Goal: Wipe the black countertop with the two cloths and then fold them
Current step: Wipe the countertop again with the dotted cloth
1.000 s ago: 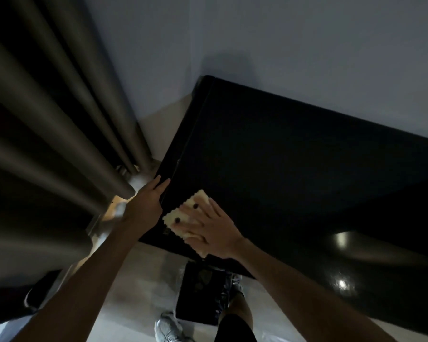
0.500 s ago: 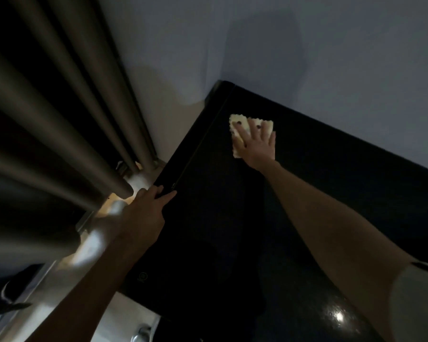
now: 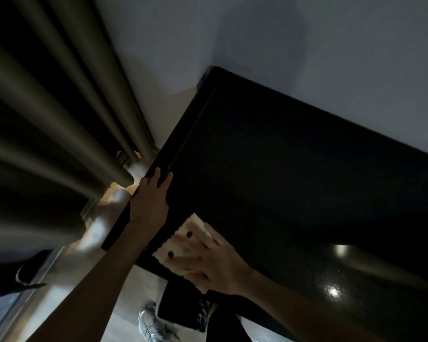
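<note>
- The cloth (image 3: 192, 225) is pressed flat under the right hand (image 3: 215, 265), grip spread apart, at the near edge of the surface (image 3: 282, 156), having been drawn back from the far corner.
- The left edge is braced by the left hand (image 3: 150, 201), grip apart.
- Wiping is judged still underway.

1 cloth (image 3: 181, 243); 1 countertop (image 3: 282, 169); 1 shoe (image 3: 150, 327); 2 hands: L hand (image 3: 148, 206), R hand (image 3: 218, 265)

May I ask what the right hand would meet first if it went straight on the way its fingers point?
Probably the left hand, resting on the countertop's left edge just beyond the cloth that the right hand presses; depth is unclear.
</note>
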A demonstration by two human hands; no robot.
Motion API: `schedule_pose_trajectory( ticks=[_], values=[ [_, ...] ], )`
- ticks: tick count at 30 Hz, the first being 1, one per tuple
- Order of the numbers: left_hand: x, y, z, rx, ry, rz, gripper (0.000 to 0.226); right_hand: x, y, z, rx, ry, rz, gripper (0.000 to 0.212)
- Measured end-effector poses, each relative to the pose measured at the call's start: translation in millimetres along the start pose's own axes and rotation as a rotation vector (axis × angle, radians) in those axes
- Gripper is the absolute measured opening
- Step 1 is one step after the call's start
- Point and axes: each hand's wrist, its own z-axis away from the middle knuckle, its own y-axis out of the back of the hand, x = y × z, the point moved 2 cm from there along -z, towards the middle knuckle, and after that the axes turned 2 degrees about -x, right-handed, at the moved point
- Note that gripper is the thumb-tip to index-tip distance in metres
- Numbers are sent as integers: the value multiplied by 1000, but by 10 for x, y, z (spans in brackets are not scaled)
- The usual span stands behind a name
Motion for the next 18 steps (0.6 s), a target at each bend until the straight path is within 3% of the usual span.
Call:
schedule_pose_trajectory(
  ticks=[3,5,8,11,14,18],
  values=[
    [11,-21,-18,-8,13,-32,76,584,100,-49,-44,-11,137,54],
    [18,-35,-33,2,21,-21,76,1234,248,-114,-8,-226,213,58],
    [13,-66,-45,10,28,-40,76,2196,480,-81,93,-687,42,53],
    [3,-84,-57,24,26,-26,76,2456,559,-82,100,-942,-117,50],
    [-2,-124,-30,35,15,67,78,2136,501,-128,75,-945,-102,51],
    [-37,-188,98,110,-55,129,82,1395,280,34,91,-785,-73,53]
  ],
)
